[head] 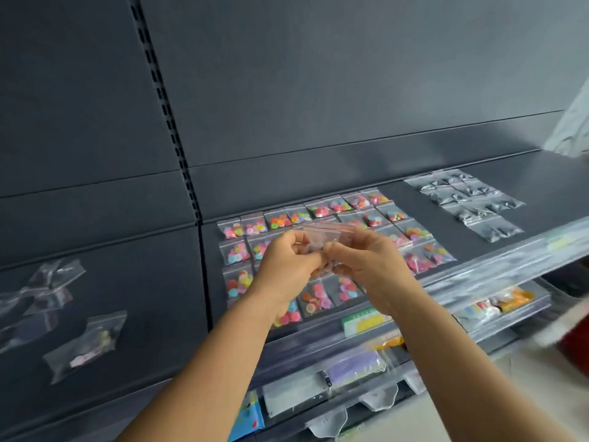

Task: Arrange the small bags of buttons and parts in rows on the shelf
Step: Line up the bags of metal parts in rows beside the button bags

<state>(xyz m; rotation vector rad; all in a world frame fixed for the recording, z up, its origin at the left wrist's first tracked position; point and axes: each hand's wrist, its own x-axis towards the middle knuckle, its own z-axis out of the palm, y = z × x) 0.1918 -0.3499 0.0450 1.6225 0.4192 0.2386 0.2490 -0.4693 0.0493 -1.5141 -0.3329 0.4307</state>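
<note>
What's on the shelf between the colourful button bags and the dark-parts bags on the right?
Nothing: in the head view, bare dark shelf separates the colourful button bags from the bags of dark parts.

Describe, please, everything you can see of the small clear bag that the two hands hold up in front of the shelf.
The small clear plastic zip bag with a red seal line is held up above the rows of button bags lying on the dark grey shelf. It looks thin, glossy and somewhat crumpled, with the red line along its upper edge. The left hand and the right hand pinch its lower part with curled fingers. It touches nothing else. Its contents are blurred and mostly hidden by the fingers.
</note>
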